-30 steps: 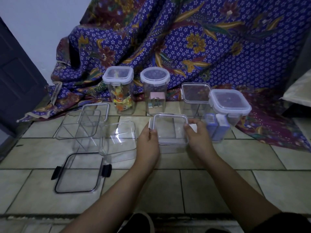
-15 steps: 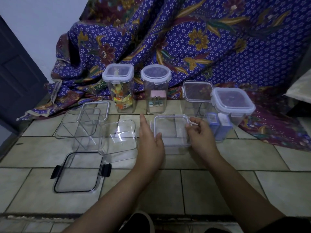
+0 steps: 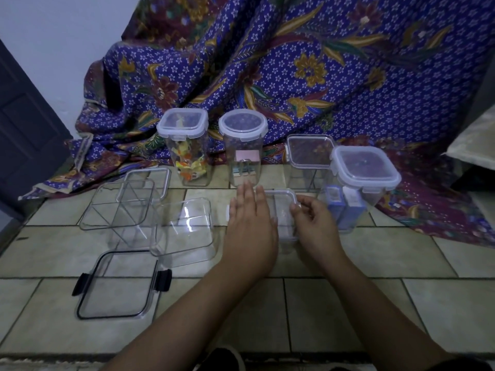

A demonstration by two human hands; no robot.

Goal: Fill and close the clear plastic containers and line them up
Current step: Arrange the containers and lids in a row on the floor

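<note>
A small clear container [image 3: 281,210] with a clear lid stands on the tiled floor in front of me. My left hand [image 3: 249,226] lies flat on top of its lid, fingers stretched out. My right hand [image 3: 314,223] pinches the lid's right edge with fingertips and thumb. Behind stand a closed tall square container [image 3: 188,156] with colourful pieces and a closed round container [image 3: 243,153] with a pink item. To the right, a closed container [image 3: 359,191] holds blue boxes. Behind it is a clear container [image 3: 308,162] with a loose-looking lid.
On the left are an open divided container [image 3: 117,207], a clear empty tub [image 3: 184,231] and a lid with black latches [image 3: 117,285]. A purple flowered cloth [image 3: 294,76] drapes the back. A dark door [image 3: 24,129] is at far left.
My left hand has left the container's left side and moved up onto its lid, now lying flat. My right hand stays at the right edge.
</note>
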